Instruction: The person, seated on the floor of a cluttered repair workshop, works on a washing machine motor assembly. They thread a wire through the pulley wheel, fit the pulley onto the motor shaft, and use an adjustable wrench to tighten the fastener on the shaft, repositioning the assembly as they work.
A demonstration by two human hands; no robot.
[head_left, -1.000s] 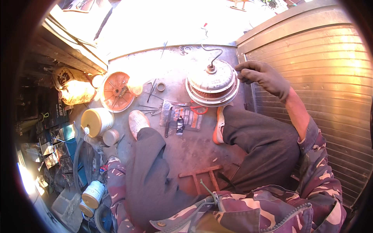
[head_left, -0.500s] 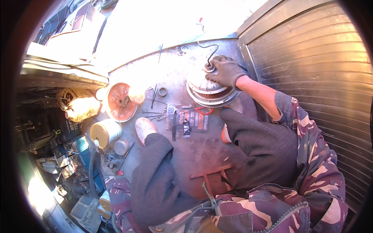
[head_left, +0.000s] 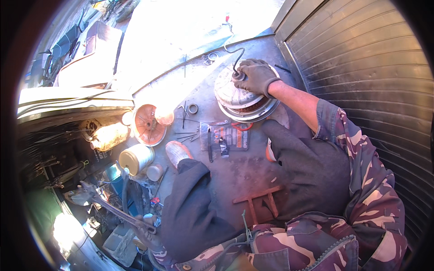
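My right hand (head_left: 256,77), in a grey work glove, grips the raised centre of a round silver hub motor (head_left: 229,95) on the floor. Its cover sits tilted, with copper windings (head_left: 255,107) showing in the gap above the rim. A dark cable (head_left: 238,57) rises out of the centre beside my fingers. At the lower left my left hand (head_left: 148,235), gloved too, is closed round the handle end of a long dark wrench (head_left: 115,211). The wrench's head points away to the left, over the cluttered shelf area. My fingers there are partly in shadow.
Between my feet lie a printed tool pouch (head_left: 237,137), a black tube (head_left: 224,148), red-handled pliers (head_left: 242,127) and a tape roll (head_left: 193,108). Wire spools (head_left: 135,159) stand left, near an orange reel (head_left: 149,125). A ribbed shutter (head_left: 361,77) borders the right; a low wooden stool (head_left: 257,198) is near me.
My left hand has come into view at the lower left with the wrench in it. My right hand stays on the motor, while the whole view has shifted slightly.
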